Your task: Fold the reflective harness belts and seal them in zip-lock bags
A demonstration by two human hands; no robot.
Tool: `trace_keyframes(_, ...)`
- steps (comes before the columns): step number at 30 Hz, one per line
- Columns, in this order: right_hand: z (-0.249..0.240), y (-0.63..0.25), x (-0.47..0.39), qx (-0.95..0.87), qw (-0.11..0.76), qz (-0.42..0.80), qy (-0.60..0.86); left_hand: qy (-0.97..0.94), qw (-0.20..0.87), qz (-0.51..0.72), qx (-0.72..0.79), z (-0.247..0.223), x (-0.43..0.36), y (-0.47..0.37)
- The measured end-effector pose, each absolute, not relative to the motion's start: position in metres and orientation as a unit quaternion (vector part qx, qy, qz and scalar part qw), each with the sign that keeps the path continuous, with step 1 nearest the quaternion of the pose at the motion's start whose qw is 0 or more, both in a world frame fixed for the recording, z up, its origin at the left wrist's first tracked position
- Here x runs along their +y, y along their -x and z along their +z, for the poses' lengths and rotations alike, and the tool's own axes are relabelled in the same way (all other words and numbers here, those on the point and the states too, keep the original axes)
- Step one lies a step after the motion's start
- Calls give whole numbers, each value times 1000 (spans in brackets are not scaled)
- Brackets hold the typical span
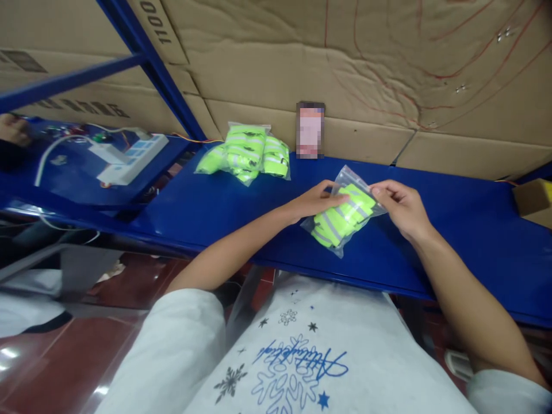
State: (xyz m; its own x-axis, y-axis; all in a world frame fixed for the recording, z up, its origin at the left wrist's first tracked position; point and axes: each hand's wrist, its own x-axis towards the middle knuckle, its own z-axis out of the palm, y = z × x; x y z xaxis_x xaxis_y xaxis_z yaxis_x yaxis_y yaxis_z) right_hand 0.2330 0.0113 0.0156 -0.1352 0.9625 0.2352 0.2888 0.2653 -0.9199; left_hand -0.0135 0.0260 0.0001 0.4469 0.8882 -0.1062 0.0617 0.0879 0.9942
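Observation:
A clear zip bag (342, 215) with folded neon-yellow fabric and grey reflective stripes inside is held above the blue table, tilted. My left hand (321, 201) grips its left side, thumb over the front of the plastic. At the bag's upper right corner, my right hand (399, 204) pinches the edge between thumb and fingers. Several similar filled bags (245, 150) lie in a pile at the back of the table, left of a propped-up phone (310, 130) whose screen is blurred.
The blue table (466, 241) runs along a cardboard wall (267, 75). A cardboard box (535, 201) sits at the right edge. On the left, a white power strip (135, 161) with cables rests beyond a blue frame post; another person's hand (15, 129) shows there.

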Motion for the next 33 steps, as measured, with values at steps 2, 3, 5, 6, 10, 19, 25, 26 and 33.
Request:
trace_keyframes(2, 15, -237, 18, -595, 513, 373, 493, -575, 647, 306, 396, -1, 27, 15)
trace_keyframes(3, 16, -238, 20, -569, 533, 386, 494, -569, 658, 305, 388, -2, 27, 15)
trace_keyframes(5, 16, -238, 23, -535, 550, 430, 476, -553, 671, 326, 371, -3, 28, 13)
trace_keyframes(6, 16, -237, 23, -528, 551, 451, 462, -544, 675, 343, 360, -3, 28, 12)
trace_keyframes(10, 9, -225, 13, -568, 510, 476, 436, -518, 670, 411, 336, -5, 27, 6)
trace_keyframes(19, -7, -201, -4, -595, 403, 530, 450, -536, 575, 488, 379, -8, 31, 6)
trace_keyframes(25, -8, -200, 1, -642, 408, 467, 451, -669, 445, 432, 410, -8, 29, 10)
trace_keyframes(26, -7, -205, 7, -647, 411, 438, 470, -689, 406, 432, 418, -9, 28, 9)
trace_keyframes(33, 18, -299, 44, -678, 345, 103, 641, -725, 54, 448, 520, 31, 41, 50)
